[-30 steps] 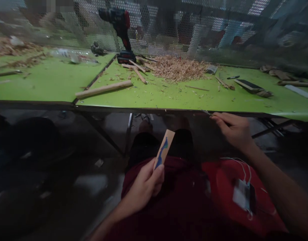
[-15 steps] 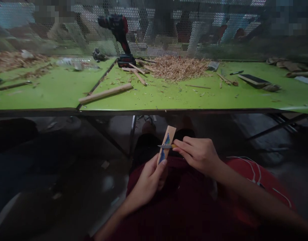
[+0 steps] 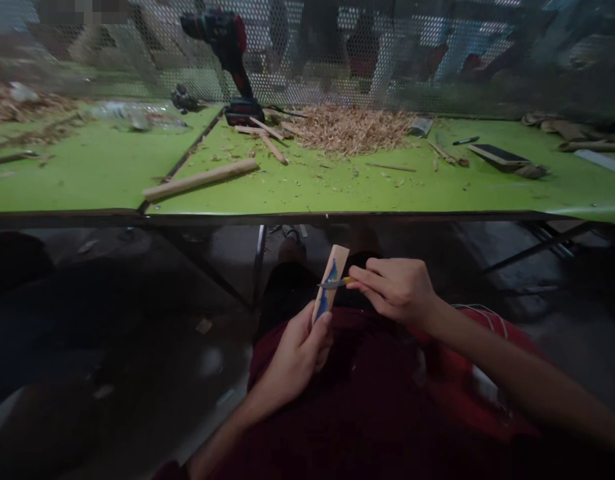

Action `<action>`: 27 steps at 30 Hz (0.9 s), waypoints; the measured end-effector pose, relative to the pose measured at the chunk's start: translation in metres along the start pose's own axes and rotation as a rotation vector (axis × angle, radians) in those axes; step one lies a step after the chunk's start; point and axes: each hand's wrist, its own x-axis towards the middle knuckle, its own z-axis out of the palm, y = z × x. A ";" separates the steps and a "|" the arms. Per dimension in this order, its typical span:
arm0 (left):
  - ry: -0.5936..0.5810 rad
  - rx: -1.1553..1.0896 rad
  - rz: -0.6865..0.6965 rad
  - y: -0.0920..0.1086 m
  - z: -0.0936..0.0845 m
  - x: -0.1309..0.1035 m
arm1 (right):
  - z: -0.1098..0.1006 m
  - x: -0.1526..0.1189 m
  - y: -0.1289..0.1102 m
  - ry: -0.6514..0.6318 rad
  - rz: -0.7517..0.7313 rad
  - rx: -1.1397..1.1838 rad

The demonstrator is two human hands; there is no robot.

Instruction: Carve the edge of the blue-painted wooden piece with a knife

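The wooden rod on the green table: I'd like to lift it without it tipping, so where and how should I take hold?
Probably at the middle of the wooden rod, from above with fingers across it: it lies flat and slanted on the green table, its sides free.

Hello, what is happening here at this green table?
A seated person holds a small wooden piece with blue markings upright in the left hand. The right hand presses a small knife across it, below the edge of the green table. On the table lie wood shavings, a wooden dowel and a cordless drill.
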 end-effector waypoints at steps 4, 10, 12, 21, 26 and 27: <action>-0.030 0.056 0.000 -0.001 0.000 -0.012 | -0.009 -0.006 0.045 0.144 0.225 -0.116; -0.019 -0.026 0.028 0.000 0.000 -0.009 | -0.029 -0.017 0.053 0.206 0.333 0.161; -0.016 -0.057 0.007 0.000 0.001 -0.003 | -0.027 -0.015 0.026 0.139 0.329 0.255; 0.074 0.027 0.005 0.004 -0.002 0.001 | 0.004 0.000 -0.027 0.021 0.169 0.098; 0.039 0.003 -0.015 -0.001 -0.003 0.004 | 0.007 -0.001 -0.007 0.016 0.067 0.097; 0.029 0.005 -0.013 -0.001 -0.003 0.004 | 0.006 -0.002 -0.004 0.009 0.057 0.095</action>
